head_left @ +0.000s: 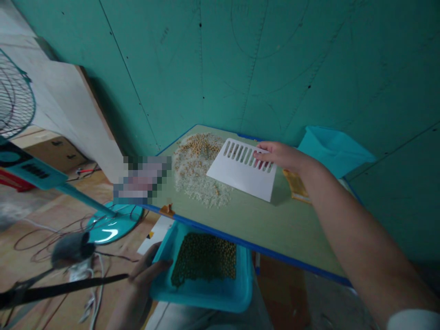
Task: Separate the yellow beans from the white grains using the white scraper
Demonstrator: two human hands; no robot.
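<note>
My right hand [280, 156], at the far side of the table, grips a flat white slotted scraper [240, 178] by its slotted edge. Left of the scraper spreads a heap of white, rice-like grains [192, 176] with yellow soybeans [202, 144] mostly on its far part. My left hand [140, 277] is closed on the left rim of a turquoise plastic tray [199, 300], just below the table's front edge. Inside that tray lie dark green beans [192, 256] and paler yellowish beans [228, 256] on the right.
The table [247, 224] has blue edging and stands against a green wall [220, 68]. A turquoise bin [333, 149] and a yellow packet [297, 185] are at its right. A pixelated patch covers its left end. A fan base [115, 229] and cables lie left on the floor.
</note>
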